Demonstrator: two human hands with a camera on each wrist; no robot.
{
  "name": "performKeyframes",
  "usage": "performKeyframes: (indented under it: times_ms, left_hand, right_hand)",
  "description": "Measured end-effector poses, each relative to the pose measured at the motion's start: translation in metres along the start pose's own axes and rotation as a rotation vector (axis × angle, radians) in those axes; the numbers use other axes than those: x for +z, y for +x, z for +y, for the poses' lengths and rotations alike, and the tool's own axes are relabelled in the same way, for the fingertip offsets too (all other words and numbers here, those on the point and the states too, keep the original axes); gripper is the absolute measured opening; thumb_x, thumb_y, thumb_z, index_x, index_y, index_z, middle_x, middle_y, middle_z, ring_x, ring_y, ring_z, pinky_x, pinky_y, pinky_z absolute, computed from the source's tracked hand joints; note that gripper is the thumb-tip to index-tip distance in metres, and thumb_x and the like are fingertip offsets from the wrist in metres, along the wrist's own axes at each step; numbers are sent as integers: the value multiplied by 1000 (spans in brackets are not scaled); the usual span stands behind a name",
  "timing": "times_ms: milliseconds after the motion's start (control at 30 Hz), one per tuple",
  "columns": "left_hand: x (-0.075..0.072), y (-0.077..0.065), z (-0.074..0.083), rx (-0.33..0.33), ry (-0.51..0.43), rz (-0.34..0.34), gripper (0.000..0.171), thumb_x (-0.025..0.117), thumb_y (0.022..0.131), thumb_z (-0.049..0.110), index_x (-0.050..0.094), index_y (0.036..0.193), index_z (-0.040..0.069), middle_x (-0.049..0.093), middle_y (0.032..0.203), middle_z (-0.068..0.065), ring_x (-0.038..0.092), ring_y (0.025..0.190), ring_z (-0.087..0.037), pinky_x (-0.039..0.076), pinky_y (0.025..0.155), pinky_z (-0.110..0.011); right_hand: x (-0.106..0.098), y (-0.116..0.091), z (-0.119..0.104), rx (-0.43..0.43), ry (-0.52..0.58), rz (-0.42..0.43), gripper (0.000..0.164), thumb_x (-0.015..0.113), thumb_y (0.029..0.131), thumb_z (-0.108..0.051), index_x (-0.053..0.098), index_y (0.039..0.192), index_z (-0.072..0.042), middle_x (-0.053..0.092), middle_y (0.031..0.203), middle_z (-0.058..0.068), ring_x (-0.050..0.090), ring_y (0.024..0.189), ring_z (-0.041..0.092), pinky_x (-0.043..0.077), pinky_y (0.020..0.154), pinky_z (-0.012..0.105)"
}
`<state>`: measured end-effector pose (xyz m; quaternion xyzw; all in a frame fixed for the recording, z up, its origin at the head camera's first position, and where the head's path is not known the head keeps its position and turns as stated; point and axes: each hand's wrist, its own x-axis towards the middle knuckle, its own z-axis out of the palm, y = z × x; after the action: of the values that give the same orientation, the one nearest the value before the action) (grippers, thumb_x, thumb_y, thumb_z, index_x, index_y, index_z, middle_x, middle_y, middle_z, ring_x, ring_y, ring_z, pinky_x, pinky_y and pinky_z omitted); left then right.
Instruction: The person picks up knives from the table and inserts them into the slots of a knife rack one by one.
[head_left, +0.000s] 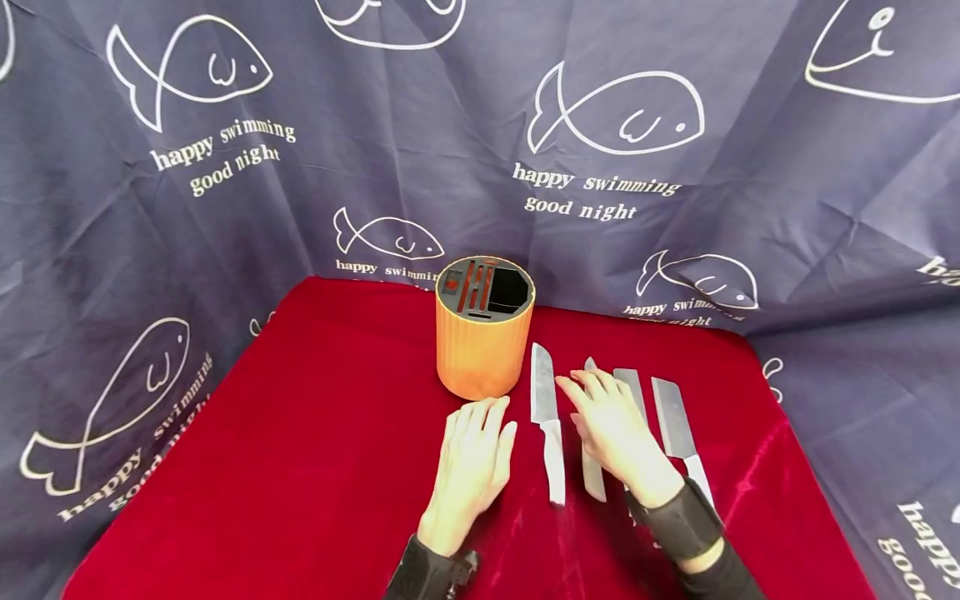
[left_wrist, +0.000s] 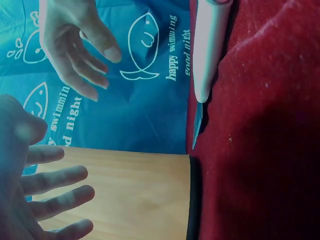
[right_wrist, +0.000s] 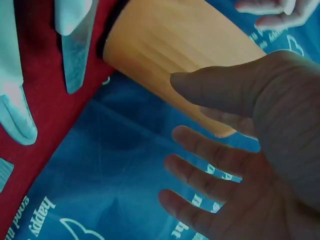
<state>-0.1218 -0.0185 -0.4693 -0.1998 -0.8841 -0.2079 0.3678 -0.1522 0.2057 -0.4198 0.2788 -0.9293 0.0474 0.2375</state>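
Observation:
A round, light-wood knife block [head_left: 480, 354] with a dark slotted top stands toward the back of the red cloth. Just in front of it is my left hand [head_left: 468, 467], fingers extended and holding nothing. To the right, several white-handled knives lie in a row, blades pointing away from me. Nearest the block is a pointed knife [head_left: 552, 450]. My right hand [head_left: 615, 425] hovers over the second knife [head_left: 593, 479] and partly hides it and a third knife [head_left: 630, 385]. Its fingers [right_wrist: 200, 172] are loosely spread with nothing between them. A broad cleaver [head_left: 672, 417] lies farthest right, its handle partly behind the right wrist.
A red cloth [head_left: 300, 467] covers the table. Blue-grey curtains [head_left: 480, 150] printed with white fish and lettering hang behind it and at both sides, close to the block. Black straps [head_left: 678, 517] with cameras sit on both wrists.

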Motion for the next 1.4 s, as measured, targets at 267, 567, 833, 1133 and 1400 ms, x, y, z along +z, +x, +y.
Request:
performKeyframes:
  times_ms: [267,567,833,1133,1400]
  left_hand:
    - [-2,-1,6,-5,-1,-42,34,49,104,30,65,126,10,69,115,-6,63,106,-26,50,93,-40]
    - [-4,-3,13,39,8,-54,32,49,104,28,67,124,10,69,112,-5,64,100,-22,52,88,-36]
    - [-5,-4,19,73,6,-49,28,51,103,27,68,119,11,70,108,-1,64,92,-19,51,80,-32]
    - [-6,-7,30,122,-24,-76,19,55,101,26,69,107,16,67,94,4,63,84,-14,50,75,-26]
    - [-7,-8,34,178,-40,-45,10,59,97,22,68,101,17,66,90,7,61,80,-12,47,72,-23]
  right_hand:
    - [17,-1,-5,-124,-55,-37,55,87,71,-7,67,122,-11,68,116,14,59,110,34,52,95,51]
    - [32,-11,-14,-223,-82,-104,61,88,65,-7,66,121,-15,69,115,12,63,107,33,53,94,49]
    - [39,-17,-19,-280,-98,-94,54,89,66,-9,67,115,-15,69,104,6,64,99,28,54,90,44]
    - [44,-23,-22,-333,-181,-61,49,93,60,-18,71,104,-15,70,103,7,64,98,27,54,91,42]
    - [46,-27,-21,-368,-164,-70,53,96,56,-20,72,102,-12,70,107,8,64,100,27,53,93,42]
